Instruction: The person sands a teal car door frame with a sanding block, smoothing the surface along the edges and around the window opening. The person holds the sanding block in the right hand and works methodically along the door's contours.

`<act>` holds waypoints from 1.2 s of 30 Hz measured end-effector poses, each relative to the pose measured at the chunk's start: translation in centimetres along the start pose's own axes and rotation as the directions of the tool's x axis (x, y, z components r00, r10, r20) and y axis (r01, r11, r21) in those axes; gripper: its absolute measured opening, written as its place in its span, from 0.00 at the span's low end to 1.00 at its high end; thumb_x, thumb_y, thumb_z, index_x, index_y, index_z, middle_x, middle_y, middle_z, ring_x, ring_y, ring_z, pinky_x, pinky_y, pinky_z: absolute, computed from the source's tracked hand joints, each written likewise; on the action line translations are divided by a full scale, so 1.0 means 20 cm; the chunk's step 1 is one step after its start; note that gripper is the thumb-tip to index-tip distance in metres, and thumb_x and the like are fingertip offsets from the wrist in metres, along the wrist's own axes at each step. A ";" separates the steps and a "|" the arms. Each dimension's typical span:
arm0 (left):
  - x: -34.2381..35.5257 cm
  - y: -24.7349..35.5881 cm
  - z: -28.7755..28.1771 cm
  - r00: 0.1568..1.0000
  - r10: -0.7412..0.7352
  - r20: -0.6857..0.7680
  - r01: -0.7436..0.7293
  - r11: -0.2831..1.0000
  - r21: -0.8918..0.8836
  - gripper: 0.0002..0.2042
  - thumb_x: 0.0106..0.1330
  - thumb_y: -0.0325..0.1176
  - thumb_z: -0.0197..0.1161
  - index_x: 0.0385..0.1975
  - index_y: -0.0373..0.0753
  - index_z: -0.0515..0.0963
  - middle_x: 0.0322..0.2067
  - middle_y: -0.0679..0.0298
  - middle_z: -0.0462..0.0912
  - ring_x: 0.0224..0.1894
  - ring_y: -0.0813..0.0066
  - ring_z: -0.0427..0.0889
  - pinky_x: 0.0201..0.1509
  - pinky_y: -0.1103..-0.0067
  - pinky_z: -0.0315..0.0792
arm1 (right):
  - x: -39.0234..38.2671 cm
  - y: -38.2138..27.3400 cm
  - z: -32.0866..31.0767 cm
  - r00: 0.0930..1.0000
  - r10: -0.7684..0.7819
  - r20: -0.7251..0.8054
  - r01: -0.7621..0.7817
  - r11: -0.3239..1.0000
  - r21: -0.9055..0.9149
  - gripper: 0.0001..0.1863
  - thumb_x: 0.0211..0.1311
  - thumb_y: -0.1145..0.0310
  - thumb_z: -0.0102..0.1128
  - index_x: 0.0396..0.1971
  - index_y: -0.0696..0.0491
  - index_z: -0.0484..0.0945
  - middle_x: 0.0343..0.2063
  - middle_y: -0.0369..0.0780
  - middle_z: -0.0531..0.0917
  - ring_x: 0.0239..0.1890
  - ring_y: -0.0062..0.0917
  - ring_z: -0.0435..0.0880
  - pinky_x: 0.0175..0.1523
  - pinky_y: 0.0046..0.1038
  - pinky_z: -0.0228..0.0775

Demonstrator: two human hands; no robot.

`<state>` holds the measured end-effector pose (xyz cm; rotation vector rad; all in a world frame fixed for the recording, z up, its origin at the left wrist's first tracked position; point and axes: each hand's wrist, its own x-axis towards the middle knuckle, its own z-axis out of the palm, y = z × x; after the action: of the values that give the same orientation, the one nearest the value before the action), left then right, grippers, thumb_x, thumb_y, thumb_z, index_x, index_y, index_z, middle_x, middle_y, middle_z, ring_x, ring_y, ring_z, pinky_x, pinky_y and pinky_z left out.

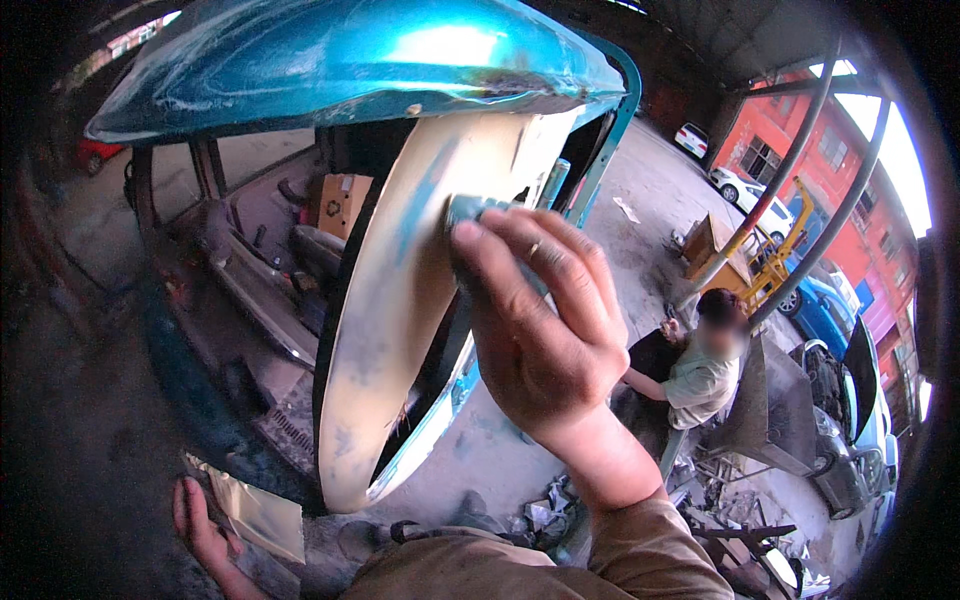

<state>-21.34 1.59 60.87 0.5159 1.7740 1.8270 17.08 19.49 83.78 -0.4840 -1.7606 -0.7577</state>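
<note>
My right hand (pixel 545 310) is closed on a small dark teal putty spreader (pixel 470 208), mostly hidden by my fingers. It is against a cream, putty-coated car panel (pixel 395 300) with grey patches and a blue streak. This curved panel hangs below a glossy teal body section (pixel 330 70). Low on the left, my left hand (pixel 208 540) holds a flat putty board (pixel 262 512), its face smooth and cream. My thumb and fingers grip the board's left side, well apart from the panel.
Behind the panel is an open car interior with a cardboard box (pixel 342 205). A seated person (pixel 705 375) is at the right, beside a dark metal bin (pixel 765 410). Debris (pixel 545 515) lies on the floor below. Parked cars (pixel 750 200) and slanted posts stand farther off.
</note>
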 end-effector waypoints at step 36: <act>-0.29 0.10 0.04 0.913 0.003 -0.407 0.034 0.996 0.083 0.27 0.71 0.42 0.67 0.63 0.30 0.73 0.61 0.49 0.76 0.65 0.60 0.74 0.70 0.66 0.69 | 0.10 0.49 0.24 0.958 -0.173 -0.228 0.222 0.951 0.214 0.17 0.60 0.84 0.66 0.50 0.62 0.85 0.50 0.53 0.86 0.55 0.41 0.86 0.65 0.40 0.75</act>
<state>-16.53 -1.39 63.38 0.1540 2.1298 1.9570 19.63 29.69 87.29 -0.0630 -1.6913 -0.6976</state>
